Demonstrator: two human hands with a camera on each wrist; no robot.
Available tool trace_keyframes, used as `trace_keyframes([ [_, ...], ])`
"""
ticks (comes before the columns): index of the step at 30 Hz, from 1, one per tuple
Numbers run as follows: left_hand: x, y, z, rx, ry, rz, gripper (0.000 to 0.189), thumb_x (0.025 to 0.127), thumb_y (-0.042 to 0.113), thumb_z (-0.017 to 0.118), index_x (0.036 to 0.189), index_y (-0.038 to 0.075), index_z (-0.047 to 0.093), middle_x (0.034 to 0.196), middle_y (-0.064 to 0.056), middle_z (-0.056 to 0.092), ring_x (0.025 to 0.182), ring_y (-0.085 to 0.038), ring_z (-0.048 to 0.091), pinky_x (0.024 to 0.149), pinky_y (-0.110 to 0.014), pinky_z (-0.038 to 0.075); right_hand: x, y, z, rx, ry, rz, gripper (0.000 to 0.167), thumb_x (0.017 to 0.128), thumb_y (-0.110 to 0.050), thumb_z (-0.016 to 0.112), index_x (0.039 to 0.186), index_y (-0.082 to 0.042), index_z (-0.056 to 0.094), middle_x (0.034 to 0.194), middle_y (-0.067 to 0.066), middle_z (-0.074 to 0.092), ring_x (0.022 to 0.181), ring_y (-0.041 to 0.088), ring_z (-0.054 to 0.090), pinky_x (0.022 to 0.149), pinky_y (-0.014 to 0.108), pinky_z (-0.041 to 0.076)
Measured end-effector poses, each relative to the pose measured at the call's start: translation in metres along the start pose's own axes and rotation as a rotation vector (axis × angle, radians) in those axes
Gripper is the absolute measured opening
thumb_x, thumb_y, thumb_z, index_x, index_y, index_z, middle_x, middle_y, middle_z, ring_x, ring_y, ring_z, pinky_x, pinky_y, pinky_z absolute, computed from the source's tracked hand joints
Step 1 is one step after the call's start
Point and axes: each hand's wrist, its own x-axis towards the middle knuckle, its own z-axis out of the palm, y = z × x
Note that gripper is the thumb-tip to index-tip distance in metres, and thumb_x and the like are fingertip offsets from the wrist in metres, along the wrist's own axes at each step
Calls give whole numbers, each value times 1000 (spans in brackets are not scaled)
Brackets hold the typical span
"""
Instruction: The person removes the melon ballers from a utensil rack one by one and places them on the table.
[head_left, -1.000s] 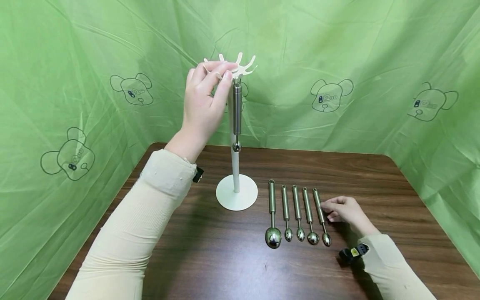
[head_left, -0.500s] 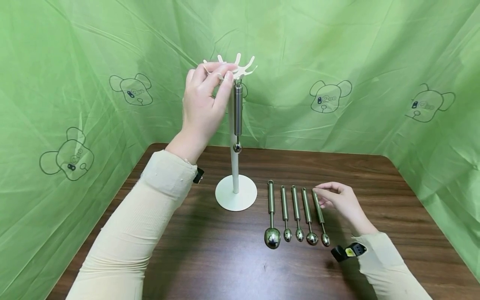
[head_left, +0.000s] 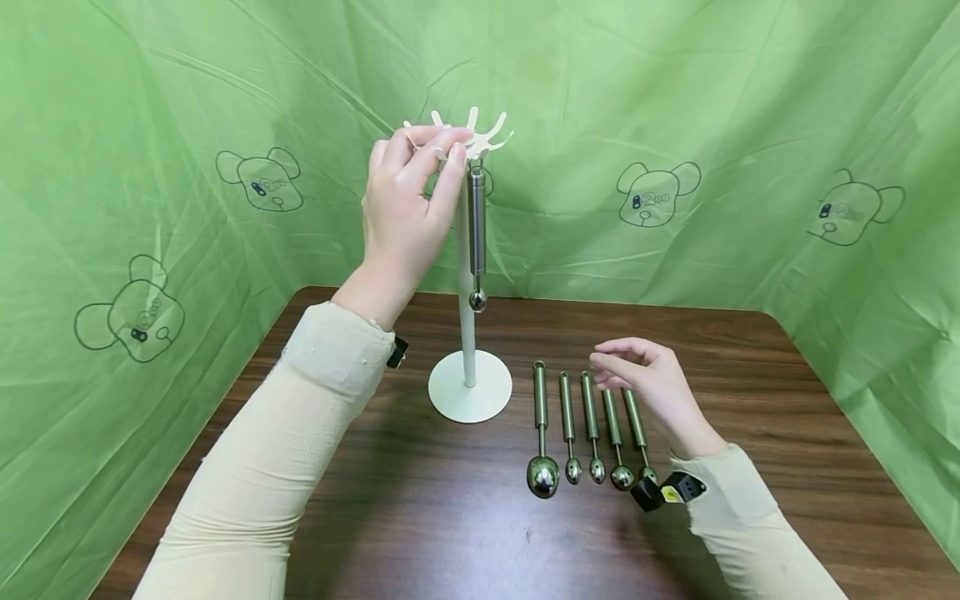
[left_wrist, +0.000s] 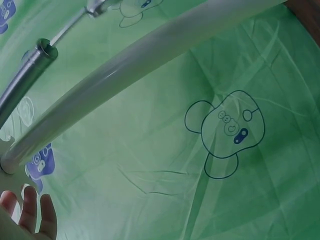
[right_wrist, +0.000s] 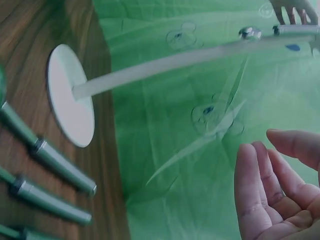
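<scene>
My left hand (head_left: 408, 187) grips the pronged top of a white hanging rack (head_left: 468, 333), thumb and fingers bent around its prongs. One steel melon baller (head_left: 477, 221) hangs from the rack by its handle end, scoop downward. On the table several more melon ballers (head_left: 567, 407) lie in a row, handles pointing away; the leftmost has the largest scoop. Over the handles at the right of that row hovers my right hand (head_left: 652, 383), fingers loosely bent and nothing between them. In the right wrist view its thumb and fingertips (right_wrist: 246, 150) stand apart.
The rack's round white base (head_left: 450, 400) stands on a dark wooden table (head_left: 450, 517), left of the row. Green cloth (head_left: 570, 83) with mouse-like drawings encloses the table at the back and sides. A black wrist camera (head_left: 660, 492) overlaps the rightmost scoop in the head view.
My right hand has risen from beside the rightmost melon baller and moved left and away, above the handles. My left hand stays on the rack; the hanging melon baller shifts very slightly.
</scene>
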Motion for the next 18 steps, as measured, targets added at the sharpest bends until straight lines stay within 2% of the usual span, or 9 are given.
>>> trace_keyframes([
  [8,-1,2,0,18,5,-7,30,102,33,50,116,23,75,125,3,65,103,-23,52,69,-37,44,9,-23,22,66,-9,-46,24,90,-18,74,109,-6,68,92,2,76,80,18,74,80,35,60],
  [18,-1,3,-1,48,-15,-30,32,102,36,49,117,25,74,125,4,64,104,-22,51,69,-37,44,27,-55,52,159,-35,-196,23,90,-12,73,110,-2,69,99,10,76,84,19,74,83,35,59],
])
